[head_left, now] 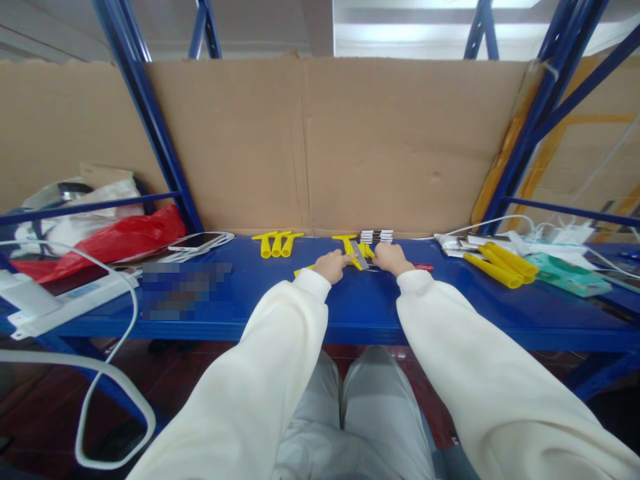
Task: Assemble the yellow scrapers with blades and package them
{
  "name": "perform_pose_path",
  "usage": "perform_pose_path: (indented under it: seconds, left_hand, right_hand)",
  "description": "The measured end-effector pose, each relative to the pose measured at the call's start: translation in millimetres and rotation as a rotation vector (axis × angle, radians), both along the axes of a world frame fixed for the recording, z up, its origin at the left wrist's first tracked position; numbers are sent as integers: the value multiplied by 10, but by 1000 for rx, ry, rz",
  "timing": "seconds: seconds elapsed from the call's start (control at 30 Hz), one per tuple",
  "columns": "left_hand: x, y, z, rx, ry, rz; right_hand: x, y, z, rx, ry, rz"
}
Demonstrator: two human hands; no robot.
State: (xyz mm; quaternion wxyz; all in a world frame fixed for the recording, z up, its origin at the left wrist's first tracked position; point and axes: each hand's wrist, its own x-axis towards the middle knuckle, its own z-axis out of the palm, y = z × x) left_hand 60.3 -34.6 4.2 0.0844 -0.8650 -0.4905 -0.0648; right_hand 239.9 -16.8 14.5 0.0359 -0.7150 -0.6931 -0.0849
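My left hand [331, 267] is closed round a yellow tool, whose yellow end shows left of the wrist; a flat grey blade [359, 255] lies just right of my fingertips. My right hand [393, 258] is closed at the blade's right side, and what its fingers hold is too small to make out. A red-handled tool [423, 267] lies partly behind my right wrist. Beyond my hands are a yellow T-shaped piece [345, 240] and a stack of small white-and-black packs [377, 237].
Yellow T-shaped handles [277, 245] stand left of my hands on the blue table [270, 293]. Several yellow tubes [503, 263] and a green packet [567, 273] lie right. A phone [197, 242], red bag [125, 243] and white cables are left. Cardboard [390, 140] closes the back.
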Motion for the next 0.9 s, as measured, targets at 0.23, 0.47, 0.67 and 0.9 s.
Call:
perform_pose_path:
  seconds: [0.23, 0.47, 0.67, 0.9]
  left_hand:
    - [-4, 3, -6, 0, -4, -7]
    - [-8, 3, -4, -3, -1, -15]
    - [-5, 4, -6, -5, -5, -12]
    - [-7, 8, -5, -9, 1, -17]
  right_hand:
    - [59, 29, -30, 11, 24, -4]
    - [92, 25, -36, -11, 64, 5]
    - [102, 36, -51, -14, 80, -25]
    - [105, 27, -50, -4, 48, 9]
